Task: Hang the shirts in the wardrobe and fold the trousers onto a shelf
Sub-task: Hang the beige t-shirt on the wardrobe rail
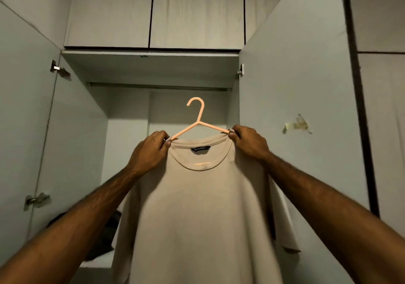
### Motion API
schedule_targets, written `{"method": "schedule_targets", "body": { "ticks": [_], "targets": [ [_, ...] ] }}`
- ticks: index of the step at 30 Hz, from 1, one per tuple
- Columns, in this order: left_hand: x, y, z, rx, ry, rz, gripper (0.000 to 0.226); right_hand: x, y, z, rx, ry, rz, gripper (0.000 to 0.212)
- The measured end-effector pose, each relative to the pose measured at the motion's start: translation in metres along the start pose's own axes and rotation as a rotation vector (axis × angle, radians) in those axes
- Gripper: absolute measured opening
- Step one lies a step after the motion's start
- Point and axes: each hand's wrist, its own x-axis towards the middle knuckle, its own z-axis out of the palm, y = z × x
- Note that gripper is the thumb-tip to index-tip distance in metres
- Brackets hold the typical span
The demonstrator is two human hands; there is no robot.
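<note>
Hidden or unclear: the lower hem of the beige shirt [201,213] runs off the bottom edge. Most of the peach hanger [198,117] sits inside the shirt; only its hook, neck and the upper parts of both arms show, plus a short peach strip seen through the collar opening. A dark heap of cloth [105,235] lies on a shelf [98,263] below and left of the shirt, largely covered by the left forearm and the shirt's sleeve; what garment it is cannot be told. The small label inside the collar is unreadable.

Hands: both arms reach up and forward, forearms converging on the shirt's shoulders. The left hand [149,152] has its grip clenched on the shirt's left shoulder where the hanger arm enters the collar, thumb and fingertips pinching cloth and hanger together. The right hand [246,142] grasps the opposite shoulder and hanger arm the same way.

The shirt hangs in front of the open wardrobe [151,68], hook below the rail [157,85] and not touching it. Torn tape [298,124] sticks to the door right of the shirt.
</note>
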Motion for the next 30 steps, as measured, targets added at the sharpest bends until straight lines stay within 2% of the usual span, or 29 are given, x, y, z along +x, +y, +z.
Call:
{"method": "schedule_targets", "body": {
  "ticks": [6, 10, 16, 22, 26, 30],
  "targets": [
    [0.084, -0.076, 0.059, -0.025, 0.043, 0.041, 0.014, 0.104, 0.005, 0.053, -0.163, 0.037, -0.029, 0.031],
    [0.129, -0.107, 0.106, -0.023, 0.015, 0.056, 0.045, 0.155, 0.013, 0.076, -0.236, 0.076, -0.04, 0.032],
    [0.198, -0.133, 0.186, -0.014, -0.093, 0.064, 0.066, 0.219, 0.039, 0.107, -0.35, 0.122, -0.066, 0.032],
    [0.26, -0.141, 0.25, -0.102, -0.095, 0.068, 0.059, 0.268, 0.068, 0.138, -0.487, 0.181, -0.101, 0.03],
    [0.3, -0.137, 0.285, -0.139, -0.085, 0.073, 0.068, 0.303, 0.088, 0.143, -0.56, 0.218, -0.08, 0.028],
    [0.338, -0.124, 0.319, -0.135, -0.083, 0.092, 0.057, 0.336, 0.103, 0.148, -0.654, 0.261, -0.066, 0.028]
  ]
}}
